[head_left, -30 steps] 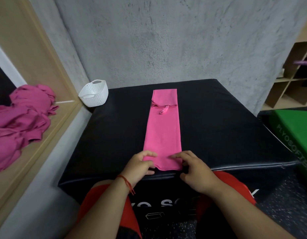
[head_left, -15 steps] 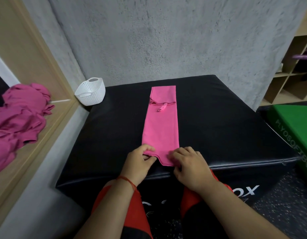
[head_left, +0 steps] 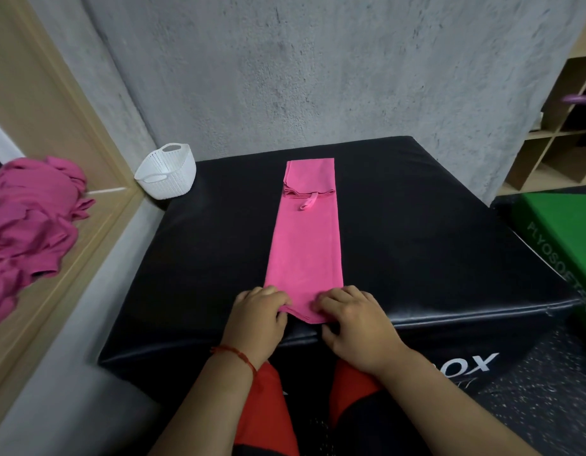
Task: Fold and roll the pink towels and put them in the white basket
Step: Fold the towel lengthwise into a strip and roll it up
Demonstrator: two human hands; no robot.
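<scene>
Left hand (head_left: 257,315) and right hand (head_left: 354,324) pinch the towel (head_left: 306,251) at its near edge, fingers curled on it. Start the roll tight, sides level, or it'll cone.

Pink towel (head_left: 306,251) on black box (head_left: 433,241)

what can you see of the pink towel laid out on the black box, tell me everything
The pink towel is a bright pink, soft-looking cloth folded into a long narrow strip, lying flat on the black box, running from its near edge toward the wall. Its far end is folded back on itself, showing layered edges and a small pink loop. The near end lifts slightly where the left hand and right hand pinch its two corners. Nothing else touches it.
</scene>
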